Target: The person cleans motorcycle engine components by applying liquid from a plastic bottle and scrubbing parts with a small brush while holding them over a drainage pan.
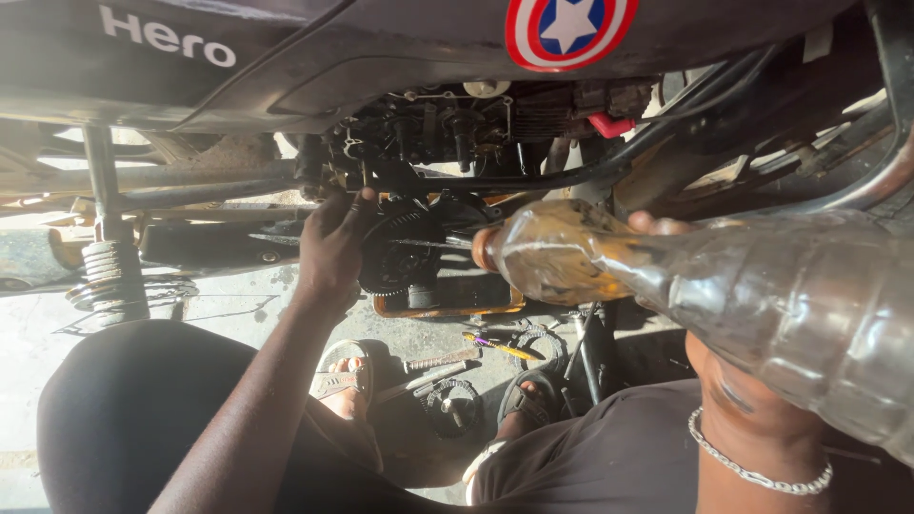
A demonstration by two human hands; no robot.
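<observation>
Just past your left hand [333, 249], which is pressed on the clutch assembly [398, 252], your right hand [666, 238] grips a tipped oil bottle [685, 281] whose mouth sits beside it, so a wobble could slosh oil past the drip tray [447, 303] below.

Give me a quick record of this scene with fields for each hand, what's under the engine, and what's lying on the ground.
Setting: a person crouched beside a motorcycle's open engine
Left hand: resting against the round black clutch assembly
Right hand: holding a clear plastic bottle tipped with its mouth toward the clutch
Bottle contents: amber liquid
Under engine: orange-rimmed tray
On ground: ring-shaped plates, yellow-handled tool
Wrist: silver chain bracelet
Feet: sandals
</observation>
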